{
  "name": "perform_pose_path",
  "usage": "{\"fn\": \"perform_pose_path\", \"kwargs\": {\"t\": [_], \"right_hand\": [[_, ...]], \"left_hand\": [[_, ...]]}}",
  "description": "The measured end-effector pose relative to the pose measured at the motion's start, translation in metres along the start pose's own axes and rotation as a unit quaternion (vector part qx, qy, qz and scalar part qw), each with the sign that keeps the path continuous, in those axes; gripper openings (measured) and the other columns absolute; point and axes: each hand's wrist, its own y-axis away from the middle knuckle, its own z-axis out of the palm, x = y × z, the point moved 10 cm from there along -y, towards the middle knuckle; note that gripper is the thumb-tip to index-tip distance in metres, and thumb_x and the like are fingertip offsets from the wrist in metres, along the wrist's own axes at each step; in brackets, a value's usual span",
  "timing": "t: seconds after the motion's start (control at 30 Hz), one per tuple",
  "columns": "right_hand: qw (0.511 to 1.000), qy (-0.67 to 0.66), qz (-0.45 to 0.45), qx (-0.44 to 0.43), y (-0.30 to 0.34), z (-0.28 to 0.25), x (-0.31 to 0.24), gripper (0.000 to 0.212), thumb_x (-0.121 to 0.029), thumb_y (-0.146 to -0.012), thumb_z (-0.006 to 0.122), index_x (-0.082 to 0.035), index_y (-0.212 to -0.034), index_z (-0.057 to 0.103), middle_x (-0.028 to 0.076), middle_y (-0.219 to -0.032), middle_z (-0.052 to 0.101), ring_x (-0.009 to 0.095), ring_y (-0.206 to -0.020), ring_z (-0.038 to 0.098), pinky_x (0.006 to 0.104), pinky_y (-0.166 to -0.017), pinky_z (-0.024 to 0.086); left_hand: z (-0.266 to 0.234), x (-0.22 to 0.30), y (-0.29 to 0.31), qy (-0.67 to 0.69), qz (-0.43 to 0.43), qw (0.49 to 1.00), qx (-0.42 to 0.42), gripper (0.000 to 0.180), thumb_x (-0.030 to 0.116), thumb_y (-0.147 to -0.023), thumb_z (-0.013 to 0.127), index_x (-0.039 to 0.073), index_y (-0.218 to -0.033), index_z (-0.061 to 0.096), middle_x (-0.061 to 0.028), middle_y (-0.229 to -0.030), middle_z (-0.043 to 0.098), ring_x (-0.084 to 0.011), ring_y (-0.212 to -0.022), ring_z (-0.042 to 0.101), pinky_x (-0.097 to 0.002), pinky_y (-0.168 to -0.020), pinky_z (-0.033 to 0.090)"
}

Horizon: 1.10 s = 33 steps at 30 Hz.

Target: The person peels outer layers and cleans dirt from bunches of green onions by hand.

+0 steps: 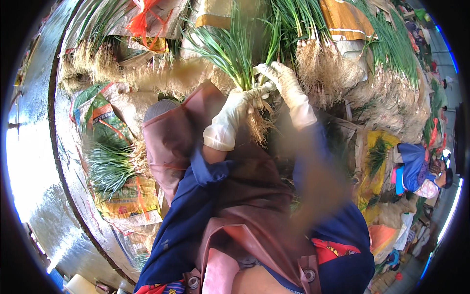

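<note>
A bunch of green onions [226, 54] stands roughly upright in front of me, leaves pointing away and brown roots [258, 125] hanging toward my lap. My left hand [242, 105], in a pale glove, is wrapped round the stems just above the roots. My right hand [284, 81], gloved the same way, has its fingers closed on the stems at the bunch's right side. Its fingertips partly cover the white stems, so how many it pinches is hidden.
Rooted green onions lie in rows at the far side, including a large bundle [316, 54] and another at the left [100, 54]. A smaller heap [112, 166] rests by my left knee. Red plastic ties [143, 19] lie on the sacks. Another person [418, 169] is at the right.
</note>
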Motion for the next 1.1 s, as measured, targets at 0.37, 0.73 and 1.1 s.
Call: {"fn": "perform_pose_path", "kwargs": {"t": [0.37, 0.73, 1.1], "right_hand": [[0.858, 0.44, 0.266, 0.019, 0.184, -0.153, 0.163, 0.036, -0.04, -0.085, 0.057, -0.007, -0.098, 0.064, 0.007, -0.085, 0.067, 0.011, -0.066, 0.058, 0.0263, -0.058, 0.044], [0.716, 0.669, -0.002, 0.199, -0.018, -0.062, -0.002, 0.028, -0.041, -0.086, 0.056, -0.013, -0.08, 0.057, 0.001, -0.062, 0.057, 0.016, -0.058, 0.057, 0.0324, -0.057, 0.045], [0.932, 0.263, -0.222, 0.115, 0.074, -0.01, -0.047, 0.019, -0.027, -0.079, 0.069, -0.012, -0.087, 0.061, 0.004, -0.075, 0.065, 0.017, -0.065, 0.063, 0.0301, -0.061, 0.05]], "left_hand": [[-0.004, -0.009, -0.011, 0.035, -0.015, 0.999, 0.013, 0.025, 0.012, -0.085, 0.058, 0.004, -0.108, 0.064, -0.0039, -0.095, 0.067, -0.0041, -0.053, 0.045, -0.0142, -0.045, 0.034], [-0.019, -0.016, -0.018, 0.035, -0.005, 0.999, 0.019, 0.03, 0.014, -0.084, 0.062, 0.002, -0.111, 0.061, -0.0037, -0.095, 0.064, -0.006, -0.059, 0.049, -0.013, -0.05, 0.036], [-0.011, -0.005, -0.001, 0.025, 0.01, 0.999, 0.024, 0.021, 0.013, -0.078, 0.07, 0.003, -0.095, 0.065, 0.0006, -0.064, 0.059, -0.004, -0.044, 0.044, -0.0161, -0.036, 0.028]]}}
